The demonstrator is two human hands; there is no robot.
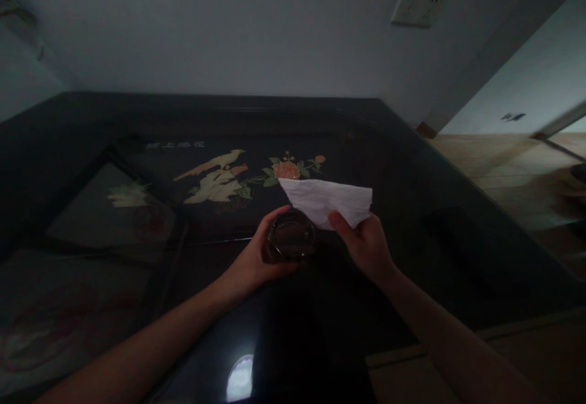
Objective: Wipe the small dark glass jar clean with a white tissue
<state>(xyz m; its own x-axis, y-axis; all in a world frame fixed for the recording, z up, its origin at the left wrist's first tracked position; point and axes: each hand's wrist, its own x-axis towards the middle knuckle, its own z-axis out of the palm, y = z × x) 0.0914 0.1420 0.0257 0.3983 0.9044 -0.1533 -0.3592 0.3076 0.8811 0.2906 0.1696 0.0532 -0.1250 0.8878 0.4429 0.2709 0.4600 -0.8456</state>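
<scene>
A clear glass (293,236) with a round rim is near the middle of the view, over the dark table. Wrapped around its left side is my left hand (263,248), thumb on the near side and fingers on the far side. To the right of the glass, my right hand (364,239) pinches a white paper tissue (336,199) between thumb and fingers. The tissue stretches leftward to the far right edge of the rim; I cannot tell whether it touches the glass. The base of the glass is too dark to make out.
The glossy black table (366,141) bears a bird-and-flower picture (220,175) and reflects light. A pale wall (229,32) with a double power socket (420,6) stands behind it. Wooden floor (476,160) shows at the right. The scene is dim.
</scene>
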